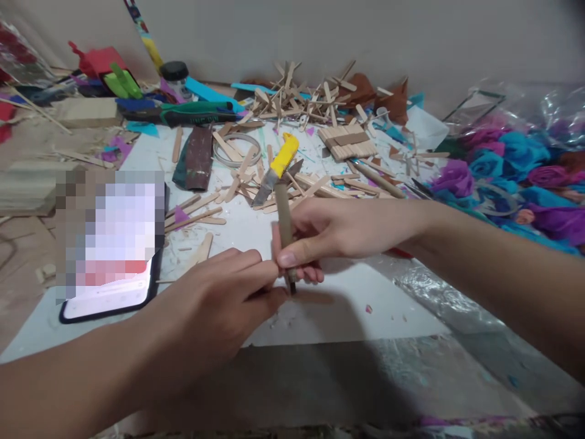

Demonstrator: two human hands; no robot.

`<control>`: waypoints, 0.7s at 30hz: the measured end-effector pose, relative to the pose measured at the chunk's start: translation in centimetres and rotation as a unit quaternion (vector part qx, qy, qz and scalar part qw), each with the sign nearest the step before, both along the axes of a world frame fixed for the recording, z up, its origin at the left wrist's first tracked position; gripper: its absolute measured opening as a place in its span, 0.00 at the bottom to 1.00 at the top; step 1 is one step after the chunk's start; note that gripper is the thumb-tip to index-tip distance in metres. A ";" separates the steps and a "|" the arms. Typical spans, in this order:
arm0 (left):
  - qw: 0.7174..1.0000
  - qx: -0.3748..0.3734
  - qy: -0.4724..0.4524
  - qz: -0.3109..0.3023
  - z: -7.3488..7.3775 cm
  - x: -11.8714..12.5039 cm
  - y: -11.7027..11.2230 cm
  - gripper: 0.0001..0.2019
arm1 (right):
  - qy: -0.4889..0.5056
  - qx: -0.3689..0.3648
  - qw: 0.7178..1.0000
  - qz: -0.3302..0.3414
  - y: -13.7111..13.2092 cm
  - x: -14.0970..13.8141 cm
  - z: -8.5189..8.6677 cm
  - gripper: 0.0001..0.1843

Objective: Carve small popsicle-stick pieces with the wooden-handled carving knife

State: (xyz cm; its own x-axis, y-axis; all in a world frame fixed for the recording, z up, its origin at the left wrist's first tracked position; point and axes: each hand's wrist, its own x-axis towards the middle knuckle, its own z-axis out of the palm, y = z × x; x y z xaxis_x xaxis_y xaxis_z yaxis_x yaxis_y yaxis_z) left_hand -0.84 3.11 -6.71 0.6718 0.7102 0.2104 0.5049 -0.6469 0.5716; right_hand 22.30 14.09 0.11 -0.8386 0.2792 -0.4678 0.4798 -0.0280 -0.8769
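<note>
My right hand (315, 235) is gripping a brown rod (284, 213), dark tip down! Left hand (223, 286) curled alongside, contents I can't tell. Beyond my 2 hands, crossed sticks (278, 103) look joined; nearer, loose sticks (202, 251) remain unjoined.

**Yellow and Turquoise Blaze Amid Pale Tan**

From where I stand, the held tool (284, 213) is a dull olive-brown, going black at its tip. The cutter (284, 153) shouts yellow at the handle and turns grey along the blade. Craft sticks (241, 174) show pale tan against a white sheet (237, 228); one bundle (345, 147) wears a darker brown stick across its light stripes. The phone (107, 313) is black-rimmed, its screen (114, 290) whitish with a blurred red band. Crumpled flowers (488, 164) mix magenta, violet and turquoise. A jar lid (174, 70) is black, a clip (122, 81) lime green, the lettered tool (196, 113) green and black. The wall (320, 36) is plain grey.
</note>
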 end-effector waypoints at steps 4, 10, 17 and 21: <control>0.999 0.038 0.014 -0.019 -0.1 -0.2 -0.2 0.17 | 0.049 0.036 0.984 -0.168 -2.6 1.8 -0.6 0.18; 0.996 -0.065 -0.033 0.056 0.2 0.3 -0.4 0.16 | 0.045 0.115 0.900 -0.418 -8.4 3.9 -1.3 0.15; 0.984 0.159 0.064 -0.053 1.4 0.9 -1.6 0.14 | -0.026 0.302 0.859 -0.412 -13.0 5.3 -2.2 0.07; 0.979 0.181 0.071 -0.058 1.3 1.1 -2.3 0.19 | 0.022 0.338 0.838 -0.428 -15.2 6.0 -3.1 0.06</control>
State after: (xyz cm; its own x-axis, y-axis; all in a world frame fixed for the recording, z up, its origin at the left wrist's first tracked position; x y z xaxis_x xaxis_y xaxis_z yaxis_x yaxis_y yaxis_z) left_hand 0.28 0.82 -5.37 0.7843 0.5237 0.3326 0.4739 -0.8517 0.2235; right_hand 28.27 -1.08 -3.03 -0.2080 0.9758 0.0671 0.5041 0.1657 -0.8476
